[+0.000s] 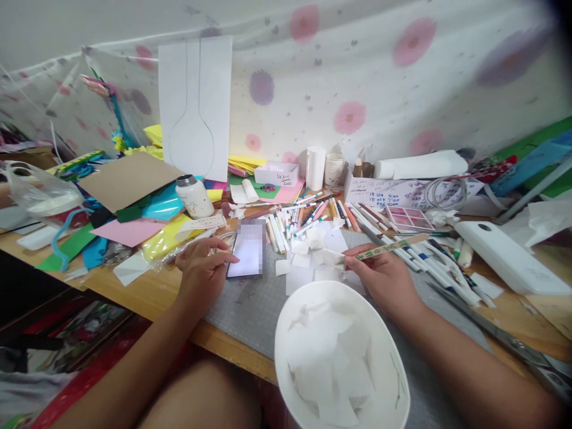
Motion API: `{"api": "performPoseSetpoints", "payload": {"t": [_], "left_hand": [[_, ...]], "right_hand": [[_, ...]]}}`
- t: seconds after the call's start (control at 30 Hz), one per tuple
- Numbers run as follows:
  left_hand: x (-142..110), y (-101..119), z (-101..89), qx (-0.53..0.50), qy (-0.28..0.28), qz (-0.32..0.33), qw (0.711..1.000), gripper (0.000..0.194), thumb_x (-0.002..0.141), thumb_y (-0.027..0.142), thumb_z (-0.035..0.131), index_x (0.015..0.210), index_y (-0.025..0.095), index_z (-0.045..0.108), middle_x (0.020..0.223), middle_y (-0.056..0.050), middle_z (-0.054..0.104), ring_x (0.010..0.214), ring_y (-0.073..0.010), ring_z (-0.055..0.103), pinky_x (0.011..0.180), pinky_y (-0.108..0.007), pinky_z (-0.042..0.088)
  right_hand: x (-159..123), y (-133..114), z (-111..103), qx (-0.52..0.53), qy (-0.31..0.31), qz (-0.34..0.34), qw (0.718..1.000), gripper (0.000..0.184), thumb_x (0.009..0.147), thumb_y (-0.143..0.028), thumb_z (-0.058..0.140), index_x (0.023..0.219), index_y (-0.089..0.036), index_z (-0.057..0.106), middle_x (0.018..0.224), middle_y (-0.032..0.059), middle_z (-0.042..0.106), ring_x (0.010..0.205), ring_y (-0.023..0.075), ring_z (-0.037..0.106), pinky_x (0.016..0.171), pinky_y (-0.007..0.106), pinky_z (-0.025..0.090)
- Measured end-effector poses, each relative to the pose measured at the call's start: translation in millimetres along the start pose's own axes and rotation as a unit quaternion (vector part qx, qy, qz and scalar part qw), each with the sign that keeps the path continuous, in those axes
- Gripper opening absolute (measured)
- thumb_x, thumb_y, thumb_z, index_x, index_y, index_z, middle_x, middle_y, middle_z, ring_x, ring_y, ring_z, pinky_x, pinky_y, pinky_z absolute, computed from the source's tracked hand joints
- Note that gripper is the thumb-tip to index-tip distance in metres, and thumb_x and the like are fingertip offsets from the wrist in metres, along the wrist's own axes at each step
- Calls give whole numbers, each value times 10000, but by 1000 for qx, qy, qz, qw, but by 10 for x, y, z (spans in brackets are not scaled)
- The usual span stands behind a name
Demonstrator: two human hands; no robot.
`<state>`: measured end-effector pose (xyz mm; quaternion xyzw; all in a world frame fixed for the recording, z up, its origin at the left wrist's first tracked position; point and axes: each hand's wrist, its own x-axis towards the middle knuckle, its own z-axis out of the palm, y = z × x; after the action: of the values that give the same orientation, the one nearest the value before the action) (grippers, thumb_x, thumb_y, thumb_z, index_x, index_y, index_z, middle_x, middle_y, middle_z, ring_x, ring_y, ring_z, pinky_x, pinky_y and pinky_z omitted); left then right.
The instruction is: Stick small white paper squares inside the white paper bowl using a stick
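A phone (245, 253) lies flat on the bench (154, 287), apparently so the left hand (203, 271), loose and gripping nothing, can touch its screen with a fingertip. The right hand (383, 279) pinches a stick (395, 244) near one end, leaving its green lettering uncovered; whether it also grips the adjoining paper (331, 257) cannot be told. Nearest the wearer, a white bin (282, 341) opens upward, probably to keep its scraps (333, 351) within reach.

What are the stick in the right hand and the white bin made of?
Craft stick: likely bare wood, matte; pale tan, green marks. White bin: probably plastic, smooth, satin or matte; thin, even, molded-looking rim.
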<state>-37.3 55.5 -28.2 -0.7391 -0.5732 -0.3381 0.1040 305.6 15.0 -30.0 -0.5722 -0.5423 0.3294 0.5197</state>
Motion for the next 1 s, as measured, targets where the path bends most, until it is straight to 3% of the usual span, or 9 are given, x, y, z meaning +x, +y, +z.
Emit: {"api": "performPoseSetpoints", "payload": {"t": [0.2, 0.6, 0.8, 1.0], "left_hand": [[-36, -6, -82, -13, -7, 29, 999, 421, 929, 165, 489, 676, 309, 792, 958, -43, 741, 1056, -260, 676, 1032, -516, 436], [-33, 11, -51, 6, 6, 36, 999, 381, 972, 199, 486, 842, 286, 834, 1005, -80, 739, 1067, -297, 679, 1024, -556, 387], [-62, 28, -132, -8, -42, 82, 996, 421, 947, 169, 494, 764, 344, 831, 993, -43, 754, 1092, -270, 666, 1055, -529, 380], [-98, 34, -129, -16, -87, 122, 989, 434, 895, 125, 508, 869, 403, 840, 1012, -24, 758, 1144, -272, 643, 1078, -536, 344]], "right_hand": [[-1, 7, 0, 0, -8, -2, 1000, 203, 770, -422, 732, 750, -219, 740, 715, 45, 752, 655, 211, 677, 599, 308, 501], [-1, -32, 11, -1, -7, -14, 1000, 233, 758, -447, 742, 738, -215, 738, 679, 38, 744, 622, 201, 675, 587, 304, 516], [-7, -30, 15, 6, -13, -10, 1000, 214, 763, -432, 736, 738, -220, 735, 692, 42, 751, 640, 207, 680, 602, 310, 521], [-13, -40, 14, 13, -12, -6, 1000, 221, 758, -443, 752, 694, -235, 716, 678, 42, 751, 652, 216, 688, 595, 311, 519]]}}
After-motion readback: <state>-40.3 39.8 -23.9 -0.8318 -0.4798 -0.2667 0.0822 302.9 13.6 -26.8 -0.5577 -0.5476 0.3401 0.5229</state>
